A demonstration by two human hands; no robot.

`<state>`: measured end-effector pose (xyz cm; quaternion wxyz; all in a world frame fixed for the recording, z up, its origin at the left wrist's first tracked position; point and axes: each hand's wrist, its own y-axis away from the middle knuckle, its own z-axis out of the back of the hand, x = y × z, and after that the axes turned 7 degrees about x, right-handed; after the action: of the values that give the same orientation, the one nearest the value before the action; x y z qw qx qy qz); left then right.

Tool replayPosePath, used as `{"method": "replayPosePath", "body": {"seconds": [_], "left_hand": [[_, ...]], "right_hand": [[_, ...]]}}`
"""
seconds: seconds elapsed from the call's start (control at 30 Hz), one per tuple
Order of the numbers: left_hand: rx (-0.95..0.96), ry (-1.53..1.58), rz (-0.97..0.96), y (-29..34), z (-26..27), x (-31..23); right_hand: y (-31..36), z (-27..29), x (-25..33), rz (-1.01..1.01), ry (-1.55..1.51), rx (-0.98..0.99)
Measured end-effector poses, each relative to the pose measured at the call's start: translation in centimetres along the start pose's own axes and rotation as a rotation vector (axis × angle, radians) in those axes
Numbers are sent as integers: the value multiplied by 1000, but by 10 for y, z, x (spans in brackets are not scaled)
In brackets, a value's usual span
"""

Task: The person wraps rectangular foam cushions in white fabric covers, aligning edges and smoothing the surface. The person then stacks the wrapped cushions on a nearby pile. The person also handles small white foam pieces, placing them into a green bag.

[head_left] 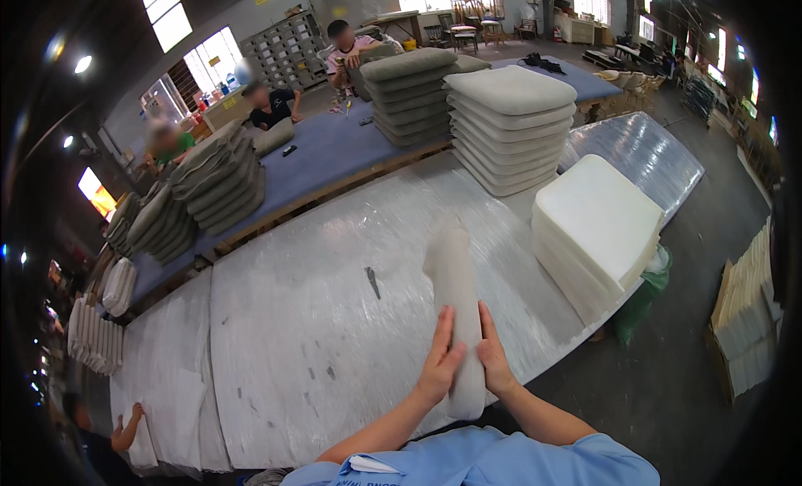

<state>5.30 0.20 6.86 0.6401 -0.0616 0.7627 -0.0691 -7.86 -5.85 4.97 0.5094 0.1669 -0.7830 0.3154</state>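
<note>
A light grey padded seat cushion (455, 277) stands on its edge in front of me, its narrow side facing up. My left hand (438, 365) presses flat along its left face, with the fingers pointing away from me. Against the right face lies my right hand (494, 356), so the cushion is gripped between both palms. Its far end is over the plastic-covered table (292, 319), and its near end reaches close to my body. What lies on the cushion's underside is hidden.
To the right stand a stack of pale cushions (511, 127) and a pile of white foam pads (597, 223). Grey-green cushion stacks (409, 97) line the blue table (334, 152) beyond. Several people work nearby; one person's hand (136, 412) touches the table's left end.
</note>
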Motion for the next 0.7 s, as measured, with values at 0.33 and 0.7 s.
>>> {"method": "replayPosePath", "body": {"seconds": [0.33, 0.7], "left_hand": [[2, -331, 44, -10, 2, -4], [-17, -418, 82, -28, 31, -9]], "right_hand": [[-22, 3, 5, -135, 173, -94], [-81, 4, -18, -151, 167, -120]]}}
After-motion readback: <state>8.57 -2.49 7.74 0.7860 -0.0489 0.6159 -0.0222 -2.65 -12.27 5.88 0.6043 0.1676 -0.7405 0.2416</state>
